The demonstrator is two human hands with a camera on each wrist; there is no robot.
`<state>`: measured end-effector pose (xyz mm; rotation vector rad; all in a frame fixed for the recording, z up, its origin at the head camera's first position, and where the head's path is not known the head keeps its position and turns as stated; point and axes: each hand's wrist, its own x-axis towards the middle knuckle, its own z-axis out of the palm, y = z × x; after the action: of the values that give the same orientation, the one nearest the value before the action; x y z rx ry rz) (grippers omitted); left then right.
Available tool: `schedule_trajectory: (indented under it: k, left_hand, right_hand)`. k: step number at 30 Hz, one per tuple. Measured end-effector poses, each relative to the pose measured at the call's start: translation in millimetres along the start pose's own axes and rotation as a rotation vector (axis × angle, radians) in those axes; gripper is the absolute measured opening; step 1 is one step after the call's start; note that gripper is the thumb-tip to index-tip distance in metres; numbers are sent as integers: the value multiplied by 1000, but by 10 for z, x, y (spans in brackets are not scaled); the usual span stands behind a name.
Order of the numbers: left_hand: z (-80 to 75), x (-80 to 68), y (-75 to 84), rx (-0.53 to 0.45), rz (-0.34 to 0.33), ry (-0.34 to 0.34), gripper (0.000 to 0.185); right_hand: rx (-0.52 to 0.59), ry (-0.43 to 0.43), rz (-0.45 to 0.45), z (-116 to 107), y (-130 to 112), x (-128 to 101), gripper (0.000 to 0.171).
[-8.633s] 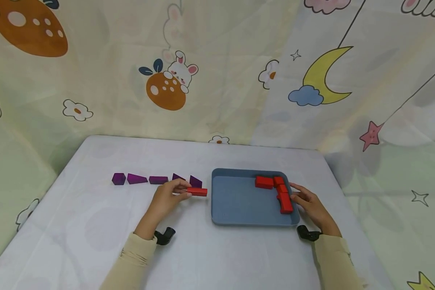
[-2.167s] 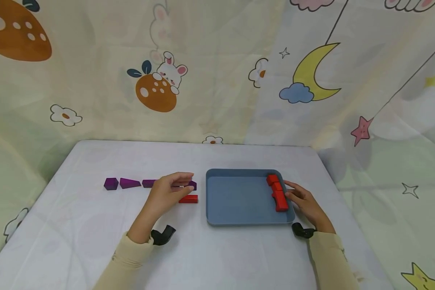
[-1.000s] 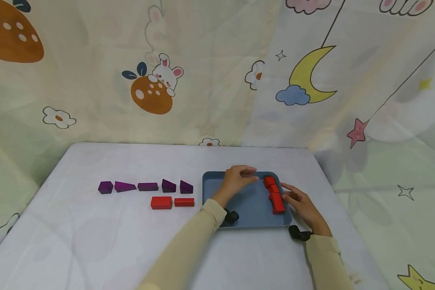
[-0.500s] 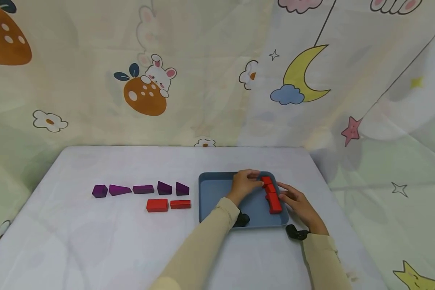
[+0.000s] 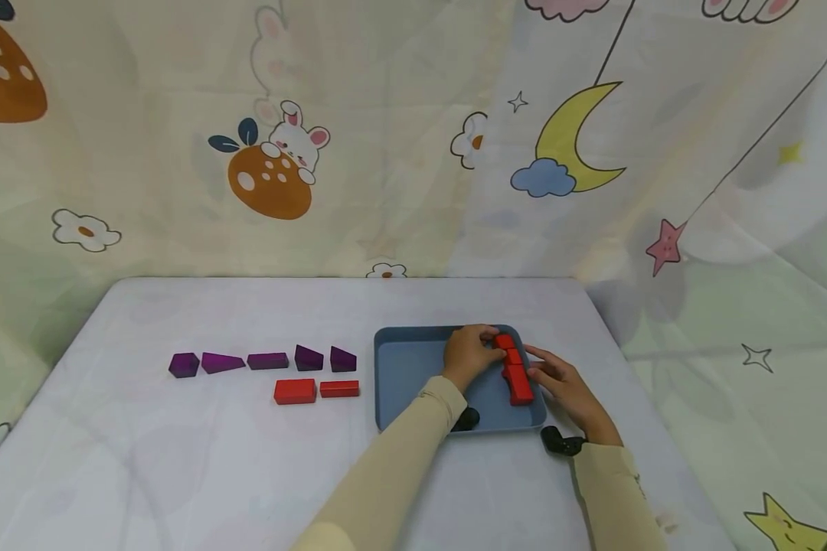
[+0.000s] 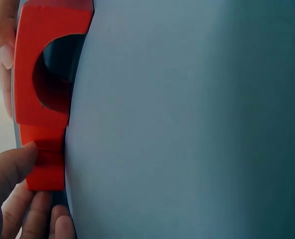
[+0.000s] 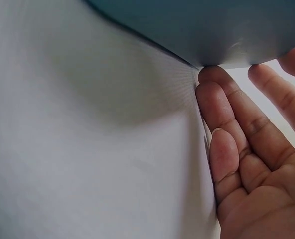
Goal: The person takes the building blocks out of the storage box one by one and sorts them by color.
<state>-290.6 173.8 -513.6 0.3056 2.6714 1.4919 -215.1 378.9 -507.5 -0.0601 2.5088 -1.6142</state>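
Observation:
My left hand (image 5: 467, 356) reaches over the blue-grey tray (image 5: 420, 413) and pinches the small red block (image 5: 504, 341) at the far end of a red column. In the left wrist view, the thumb lies on this red block (image 6: 45, 177) with fingertips at its end. Nearer in the column is a red arch block (image 5: 520, 385), its round cutout facing inward. My right hand (image 5: 570, 394) rests at the tray's right side, fingers loosely extended; in the right wrist view the right fingers (image 7: 257, 124) touch the tray's underside edge (image 7: 227, 45).
Left of the tray, a row of several purple blocks (image 5: 268, 360) lies on the white table (image 5: 179, 474). Below that row sit a wide red block (image 5: 295, 392) and a thin red block (image 5: 339, 389). A patterned curtain (image 5: 386, 191) hangs behind the table.
The thin red block my left hand held, and a wide one from the tray, now lie below the purple row. My left hand has moved right to the column's far block. Right hand stays.

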Motion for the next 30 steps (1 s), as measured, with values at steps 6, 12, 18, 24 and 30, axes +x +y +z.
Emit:
schedule_trajectory:
  k: [6,12,18,24,30]
  left_hand:
    - [-46,-17,-13,13,28,0,32]
    - [-191,23,-26,-118,49,-31,32]
    - [-363,-6,0,-145,51,-81,32]
    - [-575,-111,66,-95,78,-102,31]
    - [-838,-271,102,-170,79,-145,31]
  right_hand:
    - [-31,-2,11,23,-17,14,57]
    - [-27,-1,12,32,-37,26,56]
    - [-25,-5,25,47,-50,36,58]
    - [-31,-8,32,40,-51,21,58]
    - [-48,0,38,30,-44,-6,58]
